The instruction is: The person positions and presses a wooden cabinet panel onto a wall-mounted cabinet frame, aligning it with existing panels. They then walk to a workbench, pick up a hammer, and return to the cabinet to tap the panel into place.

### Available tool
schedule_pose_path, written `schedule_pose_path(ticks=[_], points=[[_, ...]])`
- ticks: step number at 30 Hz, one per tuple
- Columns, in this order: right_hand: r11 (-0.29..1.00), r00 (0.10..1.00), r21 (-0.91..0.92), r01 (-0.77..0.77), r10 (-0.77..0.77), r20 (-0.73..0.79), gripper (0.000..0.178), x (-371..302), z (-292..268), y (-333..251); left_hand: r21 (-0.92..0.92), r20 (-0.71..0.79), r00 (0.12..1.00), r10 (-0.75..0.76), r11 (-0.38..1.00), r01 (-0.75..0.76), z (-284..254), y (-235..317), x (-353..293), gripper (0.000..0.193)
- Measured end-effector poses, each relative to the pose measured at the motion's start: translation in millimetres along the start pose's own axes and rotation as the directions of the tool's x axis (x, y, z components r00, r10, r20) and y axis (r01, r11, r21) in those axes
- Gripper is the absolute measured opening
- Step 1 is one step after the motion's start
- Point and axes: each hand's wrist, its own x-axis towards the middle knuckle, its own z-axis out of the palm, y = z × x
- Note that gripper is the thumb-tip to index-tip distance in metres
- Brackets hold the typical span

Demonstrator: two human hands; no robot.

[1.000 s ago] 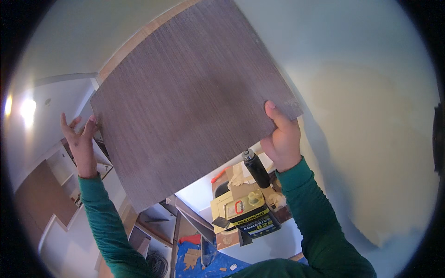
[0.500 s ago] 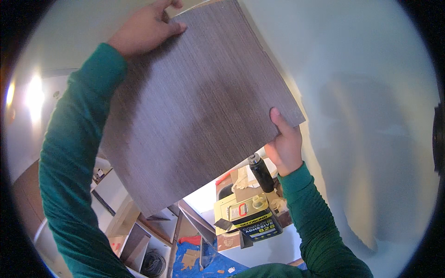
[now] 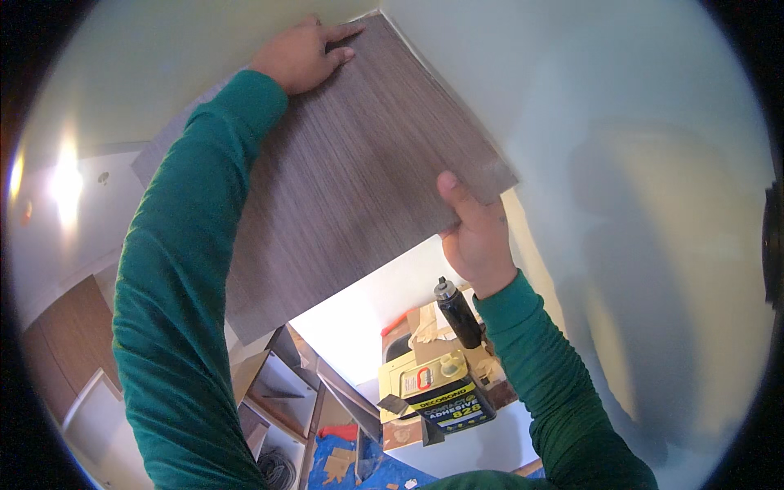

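A dark brown-grey wood-grain laminate sheet (image 3: 351, 180) is held up at a slant, its upper corner where pale wall surfaces meet. Along its upper edge lies my left hand (image 3: 300, 59), thumb and index finger stretched out and apart on the face; its other fingers are mostly hidden. At the lower right corner my right hand (image 3: 478, 241) grips the sheet's edge, thumb on the face and fingers out of sight behind. The sheet's right edge runs close along the wall (image 3: 653, 163); whether it touches all the way I cannot tell.
Below stands a yellow-and-black adhesive can (image 3: 441, 400) on a worktop, a black bottle (image 3: 459, 314) behind it. Open cabinet compartments (image 3: 282, 384), a coil of grey cable (image 3: 276, 469) and blue floor sheeting (image 3: 392, 465) lie lower left. A bright lamp (image 3: 67, 184) shines at left.
The sheet has moved up and away, its upper corner now at the wall corner. My left hand has shifted right, its index finger now on the face. My right hand moved up and left.
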Motion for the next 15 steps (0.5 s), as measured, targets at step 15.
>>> schedule_pose_path(ticks=[15], points=[[0.948,0.999,0.318,0.012,0.001,-0.041,0.058,10.9,27.2,9.6,0.329,-0.201,0.979,-0.045,0.938,0.110,31.7,9.2,2.0,0.041]])
